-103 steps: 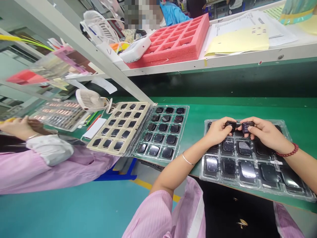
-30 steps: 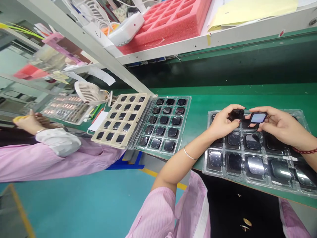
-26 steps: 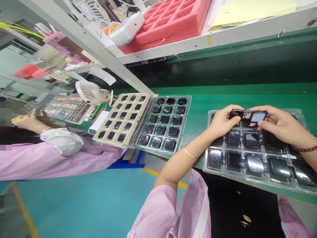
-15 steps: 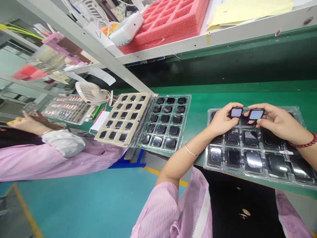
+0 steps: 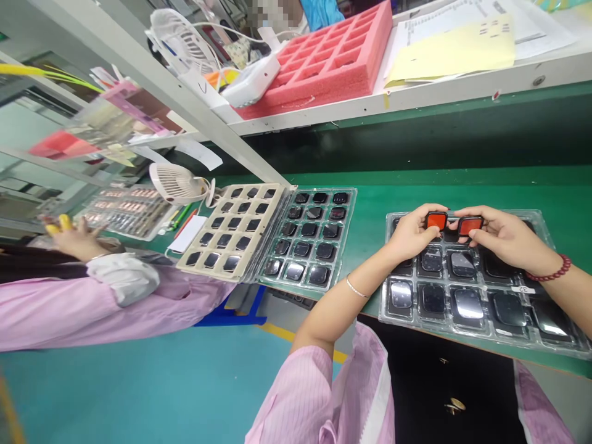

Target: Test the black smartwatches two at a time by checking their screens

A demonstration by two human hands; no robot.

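Green workbench | clear blister tray beneath | left hand: fingertips pinch red-faced square display by edges | right hand: fingertips pinch second red-faced display, faces uncovered

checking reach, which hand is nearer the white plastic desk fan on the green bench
Left hand is nearer, right of the white plastic desk fan; right hand sits farther right.
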